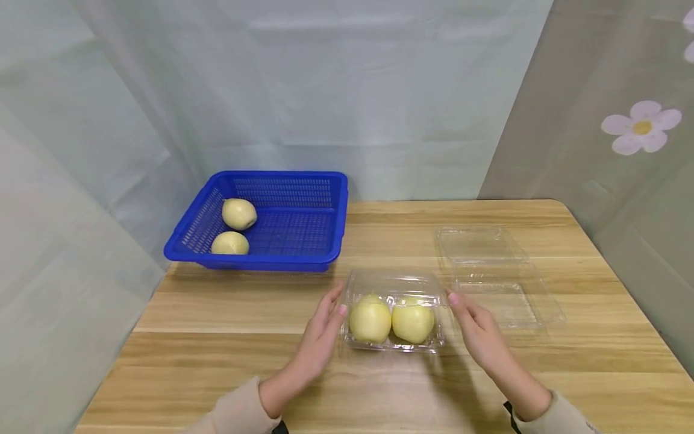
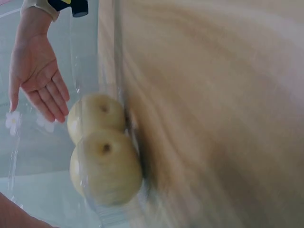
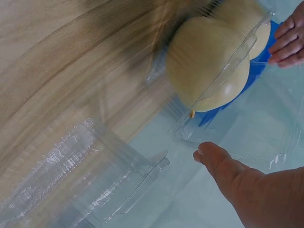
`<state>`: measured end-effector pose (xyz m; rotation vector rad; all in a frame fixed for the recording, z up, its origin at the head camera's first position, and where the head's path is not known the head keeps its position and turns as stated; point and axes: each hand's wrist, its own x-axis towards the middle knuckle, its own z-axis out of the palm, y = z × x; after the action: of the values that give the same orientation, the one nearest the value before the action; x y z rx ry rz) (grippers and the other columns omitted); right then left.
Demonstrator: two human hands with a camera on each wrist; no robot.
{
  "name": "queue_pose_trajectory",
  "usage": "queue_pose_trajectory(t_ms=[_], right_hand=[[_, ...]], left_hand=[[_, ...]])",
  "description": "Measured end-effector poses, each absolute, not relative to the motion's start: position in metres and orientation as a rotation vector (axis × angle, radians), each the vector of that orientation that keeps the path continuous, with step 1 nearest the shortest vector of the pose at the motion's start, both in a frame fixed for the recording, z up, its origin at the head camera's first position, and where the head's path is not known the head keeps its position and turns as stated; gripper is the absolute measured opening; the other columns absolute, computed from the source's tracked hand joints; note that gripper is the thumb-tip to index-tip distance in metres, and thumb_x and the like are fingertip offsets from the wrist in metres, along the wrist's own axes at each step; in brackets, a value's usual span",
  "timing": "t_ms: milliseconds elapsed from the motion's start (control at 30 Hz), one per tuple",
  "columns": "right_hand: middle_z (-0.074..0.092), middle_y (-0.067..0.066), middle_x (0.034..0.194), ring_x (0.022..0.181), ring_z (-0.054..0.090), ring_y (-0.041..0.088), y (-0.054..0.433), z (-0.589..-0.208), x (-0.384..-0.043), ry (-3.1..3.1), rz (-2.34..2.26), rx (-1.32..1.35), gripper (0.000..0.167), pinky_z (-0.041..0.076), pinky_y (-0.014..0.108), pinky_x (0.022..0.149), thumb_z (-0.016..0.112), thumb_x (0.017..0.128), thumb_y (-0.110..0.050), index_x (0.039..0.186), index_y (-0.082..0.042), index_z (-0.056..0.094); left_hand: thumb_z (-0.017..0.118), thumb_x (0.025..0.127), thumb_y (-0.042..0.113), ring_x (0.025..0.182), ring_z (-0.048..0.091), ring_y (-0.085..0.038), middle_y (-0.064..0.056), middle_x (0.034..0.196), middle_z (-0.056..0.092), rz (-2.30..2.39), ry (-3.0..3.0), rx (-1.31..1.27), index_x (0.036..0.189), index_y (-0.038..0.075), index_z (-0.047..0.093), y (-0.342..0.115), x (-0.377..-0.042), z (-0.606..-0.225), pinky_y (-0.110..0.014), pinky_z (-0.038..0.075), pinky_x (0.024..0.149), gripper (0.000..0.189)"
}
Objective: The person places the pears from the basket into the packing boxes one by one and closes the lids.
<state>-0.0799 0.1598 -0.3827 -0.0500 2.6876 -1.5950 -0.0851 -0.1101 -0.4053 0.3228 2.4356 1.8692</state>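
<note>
Two pale yellow pears, one on the left [image 1: 370,320] and one on the right [image 1: 413,322], sit side by side in a clear plastic clamshell box [image 1: 391,348]. Its lid [image 1: 387,279] stands raised at the back. My left hand [image 1: 318,337] is at the box's left side, fingers extended, fingertips right at the lid's edge. On the opposite side is my right hand [image 1: 481,334], its thumb and fingertips close by the lid's right corner. The left wrist view shows the right palm [image 2: 40,71] facing the box with straight fingers.
A blue plastic basket [image 1: 282,263] stands at the back left, with two more pears [image 1: 239,214] in it. A second clear clamshell box [image 1: 501,301] lies unfolded on the wooden table [image 1: 217,361], to the right. Pale curtains [image 1: 352,102] hang behind the table and at its sides.
</note>
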Motion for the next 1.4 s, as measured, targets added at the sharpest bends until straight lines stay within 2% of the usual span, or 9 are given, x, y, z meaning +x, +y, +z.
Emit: queue_pose_trajectory(t_ms=[167,367,467,700,867,1000,1167,1400], right_hand=[[0.043,0.025,0.141,0.132,0.037,0.043,0.157,-0.386,-0.077,2.695,-1.601,-0.06,0.051,0.029,0.055,0.108,0.037,0.103,-0.03,0.135,0.009,0.044],[0.031,0.022,0.148,0.136,0.029,0.042,0.153,-0.393,-0.067,2.638,-1.575,-0.047,0.054,0.024,0.056,0.11,0.038,0.103,-0.029,0.141,0.009,0.034],[0.028,0.023,0.149,0.136,0.028,0.043,0.151,-0.398,-0.063,2.626,-1.567,-0.047,0.055,0.024,0.055,0.11,0.039,0.103,-0.027,0.143,0.01,0.03],[0.027,0.029,0.147,0.132,0.034,0.044,0.149,-0.408,-0.057,2.598,-1.582,-0.041,0.058,0.03,0.047,0.105,0.05,0.098,-0.018,0.142,0.013,0.027],[0.026,0.033,0.146,0.131,0.033,0.047,0.15,-0.414,-0.056,2.561,-1.624,-0.058,0.059,0.031,0.047,0.103,0.051,0.097,-0.012,0.141,0.016,0.025],[0.03,0.033,0.144,0.13,0.035,0.047,0.15,-0.417,-0.055,2.552,-1.667,-0.051,0.054,0.033,0.046,0.102,0.05,0.095,-0.006,0.14,0.016,0.029],[0.04,0.035,0.137,0.124,0.044,0.048,0.151,-0.425,-0.057,2.576,-1.72,-0.037,0.049,0.038,0.046,0.1,0.052,0.093,-0.001,0.135,0.018,0.036],[0.052,0.032,0.129,0.114,0.057,0.04,0.151,-0.429,-0.059,2.561,-1.72,0.168,0.046,0.051,0.027,0.091,0.057,0.091,-0.001,0.132,0.014,0.044]], left_hand=[[0.037,0.103,0.022,0.135,0.033,-0.043,-0.024,0.15,0.03,1.944,2.402,0.272,0.145,-0.001,0.028,-0.108,-0.077,-0.411,-0.056,0.029,0.109,0.049],[0.037,0.103,0.017,0.136,0.029,-0.046,-0.025,0.152,0.025,2.042,2.334,0.235,0.146,0.0,0.027,-0.103,-0.07,-0.418,-0.055,0.029,0.108,0.047],[0.036,0.103,0.02,0.136,0.03,-0.046,-0.024,0.152,0.025,2.029,2.342,0.206,0.145,0.0,0.028,-0.102,-0.068,-0.421,-0.055,0.029,0.108,0.047],[0.037,0.103,0.021,0.138,0.027,-0.042,-0.025,0.153,0.023,1.998,2.311,0.158,0.144,-0.003,0.026,-0.102,-0.062,-0.431,-0.051,0.026,0.11,0.049],[0.045,0.1,0.016,0.139,0.025,-0.041,-0.025,0.152,0.024,1.994,2.314,0.16,0.144,-0.004,0.026,-0.1,-0.061,-0.435,-0.051,0.023,0.111,0.052],[0.052,0.095,0.012,0.141,0.023,-0.04,-0.025,0.152,0.025,1.98,2.331,0.16,0.144,-0.004,0.027,-0.1,-0.061,-0.436,-0.053,0.017,0.112,0.057],[0.052,0.093,0.006,0.139,0.024,-0.042,-0.028,0.15,0.026,2.0,2.321,0.143,0.141,-0.007,0.029,-0.1,-0.062,-0.439,-0.052,0.018,0.111,0.055],[0.048,0.095,0.002,0.137,0.026,-0.046,-0.035,0.147,0.025,2.062,2.248,0.098,0.139,-0.013,0.027,-0.102,-0.067,-0.445,-0.046,0.024,0.11,0.052]])
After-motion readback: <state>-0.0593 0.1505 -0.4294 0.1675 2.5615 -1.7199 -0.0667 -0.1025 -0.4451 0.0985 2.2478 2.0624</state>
